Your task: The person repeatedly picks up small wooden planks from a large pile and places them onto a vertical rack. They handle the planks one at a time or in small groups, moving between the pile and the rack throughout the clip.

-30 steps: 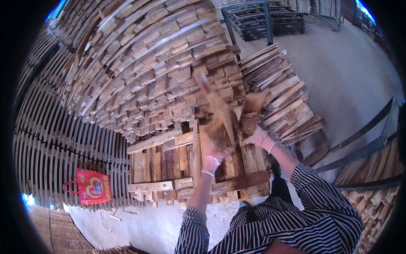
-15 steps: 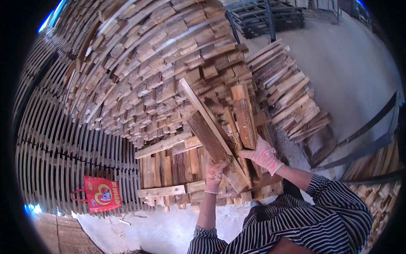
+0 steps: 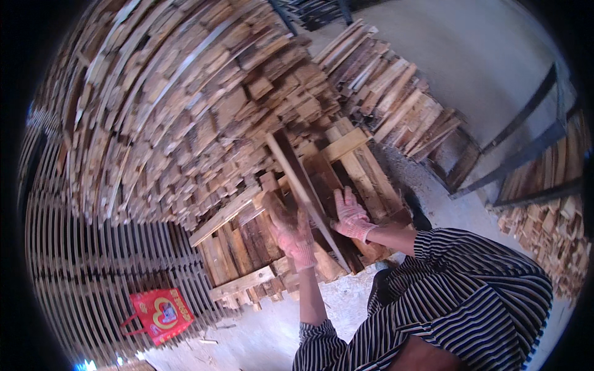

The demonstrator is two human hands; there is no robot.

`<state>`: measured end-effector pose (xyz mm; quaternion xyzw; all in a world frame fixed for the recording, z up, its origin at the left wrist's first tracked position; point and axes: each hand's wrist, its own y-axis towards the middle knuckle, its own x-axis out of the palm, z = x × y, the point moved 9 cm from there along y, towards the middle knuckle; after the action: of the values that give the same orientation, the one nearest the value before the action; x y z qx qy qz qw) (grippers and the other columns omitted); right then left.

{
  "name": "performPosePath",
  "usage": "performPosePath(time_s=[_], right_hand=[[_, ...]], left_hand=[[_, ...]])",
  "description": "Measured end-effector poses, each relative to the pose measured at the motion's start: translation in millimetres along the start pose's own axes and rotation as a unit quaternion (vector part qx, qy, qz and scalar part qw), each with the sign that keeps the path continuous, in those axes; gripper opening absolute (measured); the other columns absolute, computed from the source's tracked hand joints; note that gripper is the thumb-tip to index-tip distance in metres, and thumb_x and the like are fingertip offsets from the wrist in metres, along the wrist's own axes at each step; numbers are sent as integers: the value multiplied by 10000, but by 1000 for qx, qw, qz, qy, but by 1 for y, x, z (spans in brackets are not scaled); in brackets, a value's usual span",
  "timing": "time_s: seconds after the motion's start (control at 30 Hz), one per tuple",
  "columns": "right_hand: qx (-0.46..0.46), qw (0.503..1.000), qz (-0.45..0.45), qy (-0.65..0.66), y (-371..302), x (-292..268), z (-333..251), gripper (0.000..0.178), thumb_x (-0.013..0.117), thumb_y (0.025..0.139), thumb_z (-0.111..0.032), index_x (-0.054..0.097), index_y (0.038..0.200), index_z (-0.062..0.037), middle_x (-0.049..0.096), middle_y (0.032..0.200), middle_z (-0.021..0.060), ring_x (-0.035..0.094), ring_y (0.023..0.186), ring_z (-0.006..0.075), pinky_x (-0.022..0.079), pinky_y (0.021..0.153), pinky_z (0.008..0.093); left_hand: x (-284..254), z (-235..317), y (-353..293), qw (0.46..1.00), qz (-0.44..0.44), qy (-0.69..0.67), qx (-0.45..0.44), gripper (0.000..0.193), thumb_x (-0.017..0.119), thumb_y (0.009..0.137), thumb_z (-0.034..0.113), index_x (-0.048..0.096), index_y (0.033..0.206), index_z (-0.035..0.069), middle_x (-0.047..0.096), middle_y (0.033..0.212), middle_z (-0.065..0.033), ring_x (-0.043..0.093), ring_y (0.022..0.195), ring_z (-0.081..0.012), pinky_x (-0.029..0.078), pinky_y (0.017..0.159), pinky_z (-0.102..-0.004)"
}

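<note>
My left hand (image 3: 293,238), in a pinkish knit glove, is spread at the left of a long board (image 3: 304,191) that stands tilted on its edge. Its fingers reach up beside a short wood piece (image 3: 270,183), though blur hides whether they touch it. On the board's other side, my right hand (image 3: 351,217), gloved alike, has its fingers apart and grips nothing. Both hands are over a low layered stack of wood strips (image 3: 238,252). A light crosspiece (image 3: 345,144) lies over the strips at the stack's far end.
A tall wall of stacked wood (image 3: 185,111) rises behind and to the left. Another wood pile (image 3: 396,93) sits beyond on the right. Slatted wood rows (image 3: 93,266) fill the left, with a red bag (image 3: 162,315) against them. A dark metal frame (image 3: 520,157) stands right.
Both hands have loosened from the wood pieces they held. The pieces near my right hand have gone down onto the stack, while the long board still stands tilted. The whole view has shifted.
</note>
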<state>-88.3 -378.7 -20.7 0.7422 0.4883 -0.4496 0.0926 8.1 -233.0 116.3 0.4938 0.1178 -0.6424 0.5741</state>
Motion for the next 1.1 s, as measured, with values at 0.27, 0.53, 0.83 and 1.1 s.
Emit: performPosePath(time_s=[0.27,0.53,0.83,1.1], right_hand=[[-59,998,-19,4,-15,-12,-3,963,713,811,-498,264,1553,-81,239,1559,342,321,1417,515,337,1147,557],[-113,990,-14,78,-37,-41,24,896,699,861,-500,283,1549,-105,268,1585,246,333,1435,430,356,1142,527],[195,920,281,189,10,-104,302,721,640,882,-424,414,1465,-64,376,1517,267,415,1366,455,366,1141,473],[547,784,82,282,91,-15,592,839,636,863,-500,361,1519,-55,450,1483,255,460,1362,411,406,1107,440]], left_hand=[[110,5,24,954,-216,-107,-178,1012,746,779,131,153,1595,51,651,1261,-241,668,1101,-348,511,959,-414],[31,39,3,949,-218,78,-215,1001,815,761,87,261,1591,168,605,1369,-202,643,1178,-325,523,972,-446],[118,185,13,984,-142,-72,-80,946,740,898,323,157,1592,51,267,1591,-272,337,1454,-383,315,1198,-466],[580,286,-91,735,-480,-331,-346,995,752,879,434,223,1540,-89,365,1553,-227,374,1408,-309,273,1175,-369]])
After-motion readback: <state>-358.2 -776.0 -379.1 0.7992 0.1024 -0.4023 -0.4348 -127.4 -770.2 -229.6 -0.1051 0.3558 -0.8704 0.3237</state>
